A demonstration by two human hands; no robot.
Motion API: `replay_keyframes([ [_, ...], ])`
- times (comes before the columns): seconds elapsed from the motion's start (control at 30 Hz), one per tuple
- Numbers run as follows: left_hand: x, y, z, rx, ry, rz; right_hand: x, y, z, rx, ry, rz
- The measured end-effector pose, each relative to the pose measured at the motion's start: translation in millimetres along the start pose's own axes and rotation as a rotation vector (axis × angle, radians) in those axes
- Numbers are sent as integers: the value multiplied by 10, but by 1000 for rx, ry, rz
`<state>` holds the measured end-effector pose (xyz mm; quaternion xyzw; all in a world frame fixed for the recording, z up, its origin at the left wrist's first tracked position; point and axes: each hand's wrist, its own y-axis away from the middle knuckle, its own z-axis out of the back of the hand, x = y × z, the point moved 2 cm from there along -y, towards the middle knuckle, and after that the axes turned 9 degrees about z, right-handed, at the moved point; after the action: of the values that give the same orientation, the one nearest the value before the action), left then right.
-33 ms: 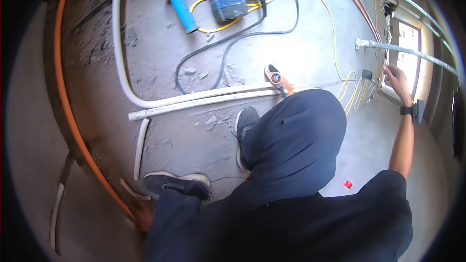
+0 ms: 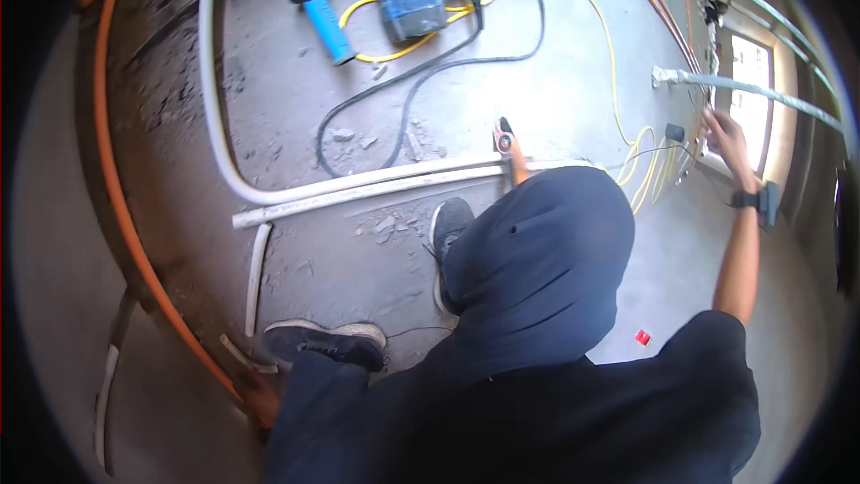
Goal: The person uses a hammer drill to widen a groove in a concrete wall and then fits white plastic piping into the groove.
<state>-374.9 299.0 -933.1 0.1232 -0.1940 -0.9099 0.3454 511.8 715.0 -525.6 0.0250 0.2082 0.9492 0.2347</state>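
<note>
Orange pipe (image 2: 108, 164) left of bent white pipe (image 2: 208, 63). Left hand (image 2: 260, 397) below white pipe's bend, at orange pipe's lower end, in shadow; cannot tell whether it grips. Right hand (image 2: 729, 143) raised well right of white pipe, just below pale pole (image 2: 761, 95), fingers curled; cannot tell what, if anything, they hold. Blue power tool (image 2: 408, 0) lies right of white pipe's long left stretch.
</note>
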Motion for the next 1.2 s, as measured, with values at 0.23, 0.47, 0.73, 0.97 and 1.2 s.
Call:
replay_keyframes([
  [0.23,-1061,-503,686,39,152,-15,1169,81,-2789,282,-129,492],
  [0.47,-1642,-490,943,185,329,-233,356,676,-3951,255,-175,-27],
  [0.73,-2032,-671,765,269,376,-270,389,1103,-4621,-69,60,613],
  [0.97,-2023,-714,993,130,488,-84,503,1009,-4818,110,150,751],
  [1.2,-1726,-924,1041,-24,576,-55,445,1002,-4872,5,175,805],
])
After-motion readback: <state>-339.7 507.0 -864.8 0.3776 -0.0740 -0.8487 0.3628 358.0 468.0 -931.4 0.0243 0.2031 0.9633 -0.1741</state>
